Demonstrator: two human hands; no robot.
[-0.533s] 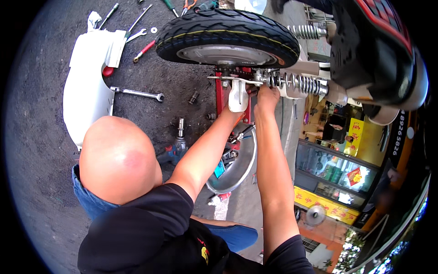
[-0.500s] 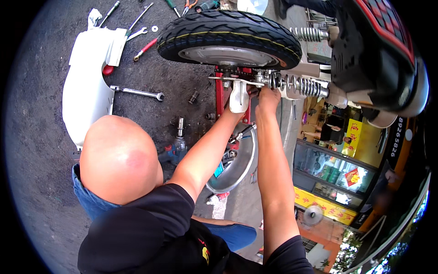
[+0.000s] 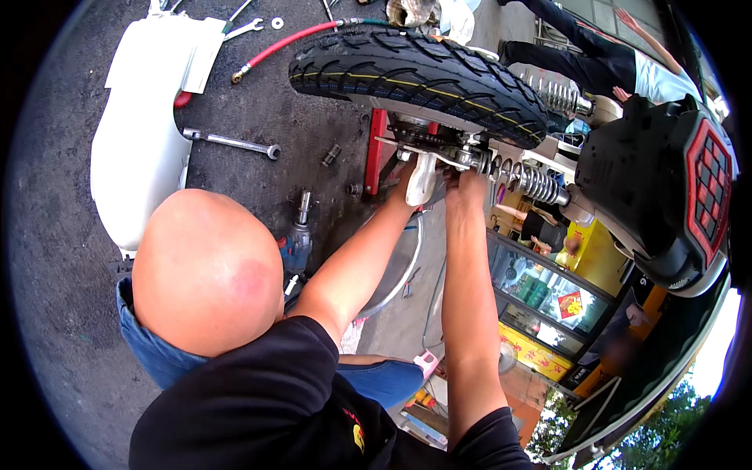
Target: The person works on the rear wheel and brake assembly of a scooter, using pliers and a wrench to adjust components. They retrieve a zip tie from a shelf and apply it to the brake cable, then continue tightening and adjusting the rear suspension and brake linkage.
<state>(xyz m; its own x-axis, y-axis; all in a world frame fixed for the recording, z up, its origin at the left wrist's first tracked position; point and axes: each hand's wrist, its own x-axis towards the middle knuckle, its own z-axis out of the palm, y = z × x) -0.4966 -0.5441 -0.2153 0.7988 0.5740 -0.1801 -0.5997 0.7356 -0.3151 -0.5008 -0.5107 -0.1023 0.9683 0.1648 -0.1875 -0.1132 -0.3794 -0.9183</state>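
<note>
Both forearms reach up to the hub area under a scooter's rear wheel, whose black tyre carries a yellow line. My left hand is beside a pale metal bracket below the wheel, its fingers mostly hidden behind it. My right hand is just right of that bracket, closed, with its fingertips curled out of sight under the shock mount. What it grips is hidden. A chrome shock spring runs right from the mount. Left of the hands a red stand rises beneath the wheel.
At left lie a white body panel, a combination wrench and a red hose. A power tool with a socket sits by my knee, near a round metal tray. Another person is at upper right.
The view has shifted, so wheel and tail sit lower and farther right. My hands stay by the bracket. More of the other person shows at upper right.
</note>
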